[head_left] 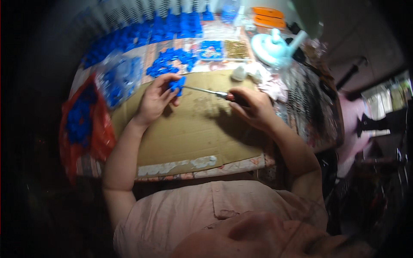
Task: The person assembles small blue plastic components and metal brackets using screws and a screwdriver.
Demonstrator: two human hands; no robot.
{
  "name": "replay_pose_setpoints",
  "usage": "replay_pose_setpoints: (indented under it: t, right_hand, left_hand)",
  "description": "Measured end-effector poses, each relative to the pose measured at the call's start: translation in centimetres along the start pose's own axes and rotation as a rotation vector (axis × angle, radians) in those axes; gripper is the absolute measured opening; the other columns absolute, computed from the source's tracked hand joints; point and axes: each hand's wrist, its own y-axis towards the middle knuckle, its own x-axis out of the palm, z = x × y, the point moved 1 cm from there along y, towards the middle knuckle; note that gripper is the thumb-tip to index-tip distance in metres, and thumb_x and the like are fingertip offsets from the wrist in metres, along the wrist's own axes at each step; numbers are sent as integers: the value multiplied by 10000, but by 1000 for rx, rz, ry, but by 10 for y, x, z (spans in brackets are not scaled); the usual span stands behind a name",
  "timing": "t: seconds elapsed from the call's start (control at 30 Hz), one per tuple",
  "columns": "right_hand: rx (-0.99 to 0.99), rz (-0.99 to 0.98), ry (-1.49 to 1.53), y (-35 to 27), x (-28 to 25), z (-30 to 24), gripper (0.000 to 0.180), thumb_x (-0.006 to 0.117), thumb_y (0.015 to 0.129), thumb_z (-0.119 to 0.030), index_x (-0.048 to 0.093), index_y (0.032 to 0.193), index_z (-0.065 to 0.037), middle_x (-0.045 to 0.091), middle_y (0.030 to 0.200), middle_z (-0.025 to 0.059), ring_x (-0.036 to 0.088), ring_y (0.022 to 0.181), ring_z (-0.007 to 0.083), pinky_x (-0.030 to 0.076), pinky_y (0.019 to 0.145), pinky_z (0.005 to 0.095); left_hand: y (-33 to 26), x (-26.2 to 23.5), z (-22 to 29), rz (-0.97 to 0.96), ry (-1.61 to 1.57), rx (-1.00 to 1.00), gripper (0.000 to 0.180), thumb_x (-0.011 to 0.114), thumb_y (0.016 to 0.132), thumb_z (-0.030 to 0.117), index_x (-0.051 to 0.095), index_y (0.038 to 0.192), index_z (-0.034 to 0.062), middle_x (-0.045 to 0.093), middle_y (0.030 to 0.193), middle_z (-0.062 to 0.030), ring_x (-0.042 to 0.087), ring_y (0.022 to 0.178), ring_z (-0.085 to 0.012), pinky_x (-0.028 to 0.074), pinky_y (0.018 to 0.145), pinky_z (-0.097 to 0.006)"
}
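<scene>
Between the fingers of my left hand (154, 99) is a small blue plastic part (177, 85), held up over the cardboard sheet (180, 129). My right hand (254, 108) is wrapped round the dark red handle of a screwdriver (208, 91). Its metal shaft points left, and the tip meets or nearly meets the blue part; the exact contact is too small to tell. Just beyond my left hand lies a loose pile of small blue parts (184, 58). Behind the cardboard, a box holds small silvery pieces (211, 50) and brass-coloured screws (236, 50).
A red plastic bag (97, 137) and a clear bag (118, 77), both with blue parts, lie at the left. Rows of blue pieces (142, 33) line the back. A pale teal lamp base (272, 48), an orange object (268, 18) and crumpled white tissue (272, 85) are at the right.
</scene>
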Motion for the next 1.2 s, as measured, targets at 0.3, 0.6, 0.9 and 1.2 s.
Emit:
replay_pose_setpoints:
  t: [0.3, 0.6, 0.9, 1.2]
  right_hand:
    - [-118, -13, -72, 1, 2, -1, 355, 730, 781, -131, 589, 1101, -72, 678, 928, 107, 666, 767, 293, 523, 628, 374]
    - [-158, -4, -142, 0, 4, 1, 367, 723, 779, -155, 590, 1112, -77, 658, 870, 97, 649, 715, 283, 500, 587, 380]
    - [-167, -10, -168, 1, 1, -5, 340, 721, 782, -153, 595, 1091, -86, 630, 796, 82, 635, 660, 269, 486, 552, 376]
    - [49, -71, 91, -3, 2, -7, 209, 668, 854, -169, 632, 1033, -67, 675, 804, 83, 659, 672, 214, 485, 565, 322]
  left_hand:
    - [-5, -4, 1, -67, -102, -11, 246, 585, 950, 97, 508, 1181, 62, 569, 904, -33, 583, 738, -95, 505, 673, -234]
    - [-2, -8, -2, -91, -123, -62, 228, 592, 949, 129, 509, 1154, 74, 594, 911, -58, 599, 740, -110, 518, 680, -252]
    - [-3, -7, 0, -88, -148, -62, 207, 588, 952, 129, 511, 1139, 88, 592, 903, -57, 597, 738, -112, 513, 681, -251]
    - [-4, -3, 1, -88, -165, -83, 216, 591, 951, 131, 503, 1145, 96, 593, 904, -54, 597, 731, -105, 508, 684, -245]
